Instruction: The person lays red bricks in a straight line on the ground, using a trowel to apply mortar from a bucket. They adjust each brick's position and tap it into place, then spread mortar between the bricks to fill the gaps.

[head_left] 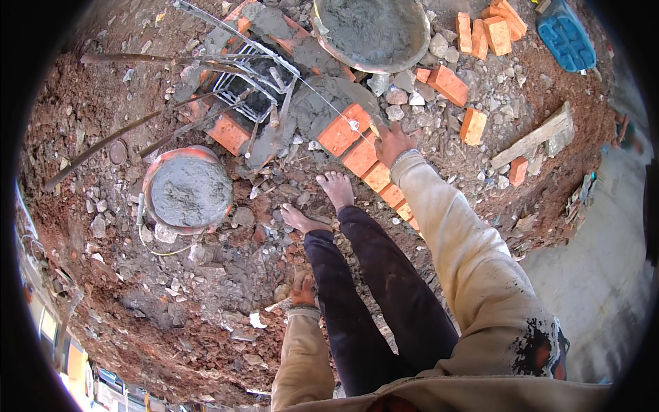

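My right hand (393, 145) is closed beside the far end of a row of orange bricks (360, 159). A pale stub shows at its fingers; what it belongs to is unclear. Grey wet mortar (336, 103) lies just past the bricks, and a white string (322, 99) with a knot runs over the row's end. My left hand (302, 287) hangs low beside my left leg, its fingers loosely extended above the rubble, with nothing visible in them. A pale stick-like piece (278, 304) lies next to it.
Left of my bare feet stands a mortar-filled bucket (191, 189); a larger mortar basin (371, 34) is ahead. A wire-tied rebar cage (250, 86) and wooden poles (110, 144) rise at the left. Loose bricks (449, 86), a plank (532, 137) and a blue container (566, 34) lie right.
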{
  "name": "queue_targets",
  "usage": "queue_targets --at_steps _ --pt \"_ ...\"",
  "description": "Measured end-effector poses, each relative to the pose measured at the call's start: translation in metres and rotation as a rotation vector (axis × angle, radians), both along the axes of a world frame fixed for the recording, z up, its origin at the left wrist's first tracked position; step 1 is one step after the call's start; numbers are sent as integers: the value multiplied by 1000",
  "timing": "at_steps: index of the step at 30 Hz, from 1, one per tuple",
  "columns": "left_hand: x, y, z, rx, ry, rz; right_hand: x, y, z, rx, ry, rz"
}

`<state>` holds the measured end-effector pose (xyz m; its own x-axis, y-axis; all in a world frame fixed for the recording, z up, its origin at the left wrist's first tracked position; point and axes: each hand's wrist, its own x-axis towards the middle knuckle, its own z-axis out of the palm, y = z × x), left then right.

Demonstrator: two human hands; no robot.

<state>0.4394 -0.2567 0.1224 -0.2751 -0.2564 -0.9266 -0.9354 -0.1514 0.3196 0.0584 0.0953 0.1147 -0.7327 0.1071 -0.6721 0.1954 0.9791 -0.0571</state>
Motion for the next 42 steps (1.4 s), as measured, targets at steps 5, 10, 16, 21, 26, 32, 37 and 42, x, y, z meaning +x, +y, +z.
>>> queue_targets --at_steps 5,10,16,21,26,32,37,42 --pt "4 3 -6 29 19 10 -13 17 14 -404 117 -270" --pt "-13 17 -4 34 59 9 -47 50 -39 -509 -66 -345" --pt "-26 19 10 54 6 97 -51 39 -8 -349 -20 -30" --pt "-61 20 15 69 117 -96 -59 41 20 -296 -131 -45" --pt "-163 52 51 153 276 -242 11 37 84 -691 -169 -634" --pt "-243 136 105 855 10 227 119 -44 132 -1073 10 -442" --pt "-234 99 56 463 -180 -117 115 80 -9 -552 175 -1082" --pt "-240 35 18 251 47 -887 62 258 -120 290 62 -603"
